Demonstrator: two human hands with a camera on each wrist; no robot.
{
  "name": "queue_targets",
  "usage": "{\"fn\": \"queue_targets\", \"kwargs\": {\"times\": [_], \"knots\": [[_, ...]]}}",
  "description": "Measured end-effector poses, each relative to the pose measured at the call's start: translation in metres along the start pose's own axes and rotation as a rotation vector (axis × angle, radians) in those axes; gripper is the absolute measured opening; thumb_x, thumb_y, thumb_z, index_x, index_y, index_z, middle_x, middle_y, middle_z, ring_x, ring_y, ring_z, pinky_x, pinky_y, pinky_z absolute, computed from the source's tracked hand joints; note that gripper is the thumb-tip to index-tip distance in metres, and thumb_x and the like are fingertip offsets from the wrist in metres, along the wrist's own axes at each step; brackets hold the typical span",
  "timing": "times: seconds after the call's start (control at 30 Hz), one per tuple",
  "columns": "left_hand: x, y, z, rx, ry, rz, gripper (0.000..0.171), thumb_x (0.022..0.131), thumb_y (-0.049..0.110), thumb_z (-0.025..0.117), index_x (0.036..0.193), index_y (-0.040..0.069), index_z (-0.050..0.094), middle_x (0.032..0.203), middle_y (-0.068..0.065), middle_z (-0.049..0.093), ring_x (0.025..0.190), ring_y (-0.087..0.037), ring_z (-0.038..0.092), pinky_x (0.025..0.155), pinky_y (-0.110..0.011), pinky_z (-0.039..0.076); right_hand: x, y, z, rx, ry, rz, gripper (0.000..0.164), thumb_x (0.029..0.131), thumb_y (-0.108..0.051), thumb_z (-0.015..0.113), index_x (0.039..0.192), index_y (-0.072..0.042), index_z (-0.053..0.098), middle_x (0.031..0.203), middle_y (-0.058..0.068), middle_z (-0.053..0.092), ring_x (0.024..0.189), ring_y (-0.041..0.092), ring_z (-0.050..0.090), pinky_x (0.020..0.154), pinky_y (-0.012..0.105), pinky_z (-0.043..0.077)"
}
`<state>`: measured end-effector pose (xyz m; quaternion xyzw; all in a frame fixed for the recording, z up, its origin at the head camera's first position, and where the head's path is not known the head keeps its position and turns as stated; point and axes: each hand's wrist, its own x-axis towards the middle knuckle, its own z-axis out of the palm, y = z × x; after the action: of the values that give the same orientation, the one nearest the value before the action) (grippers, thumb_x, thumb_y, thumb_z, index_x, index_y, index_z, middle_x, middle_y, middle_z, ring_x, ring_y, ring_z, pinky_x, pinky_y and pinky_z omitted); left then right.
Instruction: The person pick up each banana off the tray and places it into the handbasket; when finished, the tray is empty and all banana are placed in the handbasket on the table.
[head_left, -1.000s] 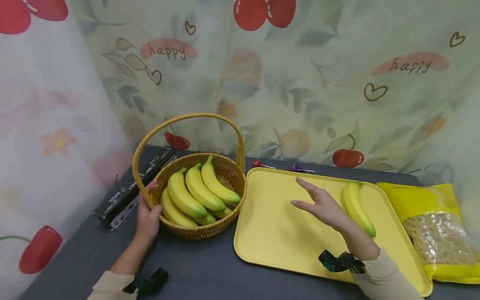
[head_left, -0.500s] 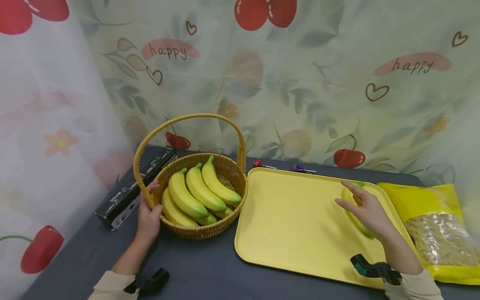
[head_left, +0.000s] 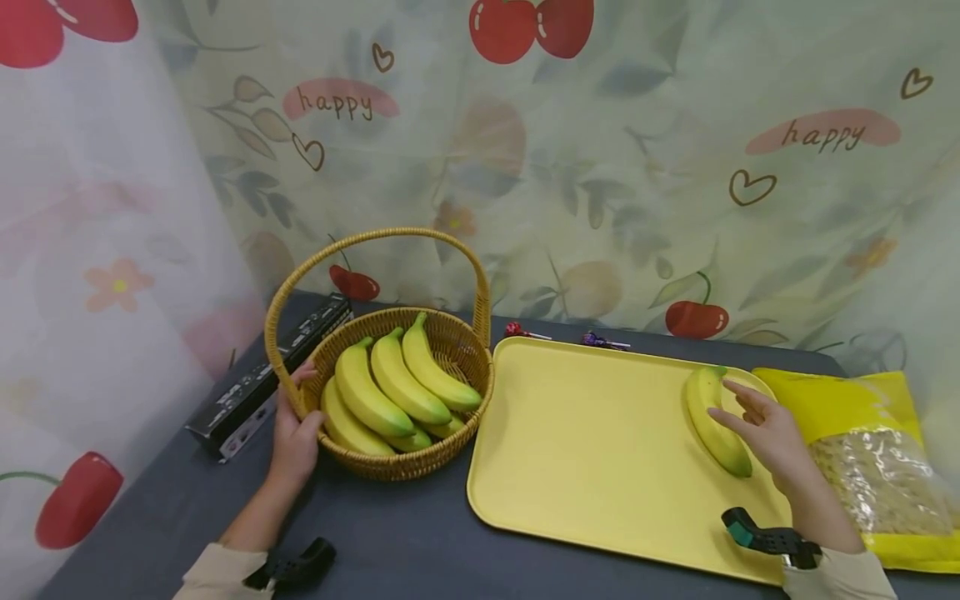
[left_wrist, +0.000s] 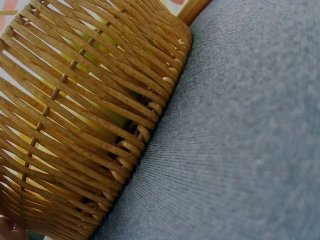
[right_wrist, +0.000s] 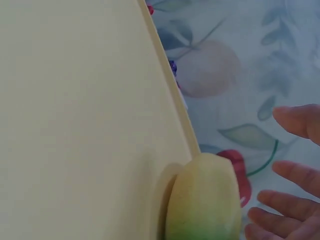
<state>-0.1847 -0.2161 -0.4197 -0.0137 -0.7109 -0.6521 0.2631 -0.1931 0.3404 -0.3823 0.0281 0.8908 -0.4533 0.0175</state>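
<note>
My left hand [head_left: 294,437] grips the left rim of a wicker basket [head_left: 397,467], thumb and fingers around it below the handle. Several bananas [head_left: 390,383] lie in the basket; in the left wrist view they show faintly through its woven wall [left_wrist: 75,100]. My right hand [head_left: 772,437] hovers at the right side of a single banana [head_left: 712,425], fingers spread and holding nothing. This banana rests on a yellow tray [head_left: 570,450], near its right end. In the right wrist view, the fingers [right_wrist: 290,205] stand apart beside the banana [right_wrist: 205,200].
A yellow bag with a clear window [head_left: 877,467] lies right of the tray. A long black box [head_left: 255,392] sits left of the basket. Red and purple lollipops [head_left: 517,330] lie behind the tray. A printed curtain [head_left: 600,167] hangs behind the table.
My right hand has moved right, from over the middle of the tray, across the single banana, to its right side. The left hand and basket have stayed in place.
</note>
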Motion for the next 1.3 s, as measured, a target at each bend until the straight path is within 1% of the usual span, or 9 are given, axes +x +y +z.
{"fn": "queue_targets", "kwargs": {"times": [0.2,0.33,0.57,0.7,0.8,0.97,1.13,1.2,1.3], "knots": [[-0.001,0.000,0.001,-0.014,0.003,0.001,0.052,0.072,-0.022,0.034,0.123,-0.010,0.037,0.138,-0.013,0.038,0.131,-0.009,0.032,0.096,-0.013,0.031,0.004,0.013,0.004,-0.001,0.050,0.067,0.077,0.090,-0.044,0.054,0.146,-0.002,0.023,0.151,0.027,0.018,0.135,0.044,0.022,0.105,0.051,0.025],[0.000,0.000,0.001,-0.008,-0.002,0.000,0.053,0.072,-0.022,0.034,0.123,-0.010,0.037,0.138,-0.012,0.038,0.132,-0.011,0.031,0.096,-0.013,0.031,0.005,0.016,0.005,-0.014,0.064,0.059,0.076,0.089,-0.042,0.056,0.145,-0.001,0.026,0.150,0.026,0.020,0.134,0.043,0.026,0.105,0.046,0.027],[0.000,0.000,0.000,-0.014,-0.009,-0.009,0.052,0.073,-0.022,0.034,0.123,-0.008,0.037,0.139,-0.012,0.037,0.134,-0.015,0.029,0.095,-0.013,0.031,0.006,0.018,0.009,-0.005,0.057,0.018,0.073,0.090,-0.036,0.057,0.144,0.002,0.026,0.149,0.029,0.021,0.133,0.046,0.026,0.105,0.051,0.024],[0.000,0.000,-0.001,-0.028,-0.013,-0.010,0.052,0.073,-0.022,0.035,0.123,-0.008,0.037,0.141,-0.012,0.035,0.135,-0.016,0.029,0.094,-0.013,0.031,0.007,0.021,0.013,-0.041,0.054,-0.009,0.070,0.090,-0.033,0.057,0.143,0.002,0.029,0.147,0.029,0.026,0.131,0.046,0.028,0.105,0.048,0.027],[0.000,0.000,-0.001,-0.032,-0.015,-0.012,0.052,0.074,-0.022,0.035,0.123,-0.008,0.037,0.142,-0.013,0.035,0.135,-0.017,0.028,0.094,-0.013,0.032,0.009,0.025,0.015,-0.076,0.056,-0.036,0.065,0.091,-0.027,0.058,0.142,0.003,0.031,0.145,0.031,0.028,0.130,0.047,0.030,0.103,0.050,0.029],[0.000,0.000,0.000,-0.040,-0.016,-0.012,0.052,0.074,-0.022,0.034,0.124,-0.009,0.036,0.141,-0.012,0.035,0.134,-0.016,0.029,0.095,-0.013,0.032,0.010,0.028,0.017,-0.092,0.040,-0.048,0.064,0.090,-0.018,0.059,0.142,0.005,0.030,0.145,0.033,0.024,0.128,0.051,0.031,0.100,0.054,0.031],[0.001,-0.001,-0.001,-0.032,-0.015,-0.008,0.052,0.073,-0.022,0.035,0.123,-0.009,0.036,0.141,-0.012,0.035,0.134,-0.014,0.030,0.094,-0.013,0.031,0.011,0.030,0.016,-0.122,0.009,-0.053,0.065,0.091,-0.019,0.058,0.144,0.003,0.027,0.147,0.034,0.020,0.126,0.056,0.030,0.095,0.052,0.039],[0.000,-0.001,-0.001,-0.027,-0.015,-0.009,0.051,0.073,-0.021,0.036,0.123,-0.009,0.036,0.141,-0.012,0.035,0.134,-0.014,0.029,0.094,-0.013,0.031,0.011,0.031,0.016,-0.115,-0.003,-0.058,0.064,0.091,-0.019,0.056,0.144,0.002,0.026,0.147,0.034,0.018,0.126,0.057,0.028,0.096,0.054,0.038],[0.000,0.000,-0.001,-0.029,-0.013,-0.014,0.051,0.073,-0.021,0.035,0.123,-0.009,0.036,0.141,-0.013,0.035,0.134,-0.014,0.030,0.094,-0.013,0.031,0.012,0.031,0.015,-0.089,-0.015,-0.070,0.062,0.092,-0.018,0.055,0.144,0.002,0.027,0.147,0.034,0.017,0.127,0.058,0.025,0.100,0.059,0.031]]}}
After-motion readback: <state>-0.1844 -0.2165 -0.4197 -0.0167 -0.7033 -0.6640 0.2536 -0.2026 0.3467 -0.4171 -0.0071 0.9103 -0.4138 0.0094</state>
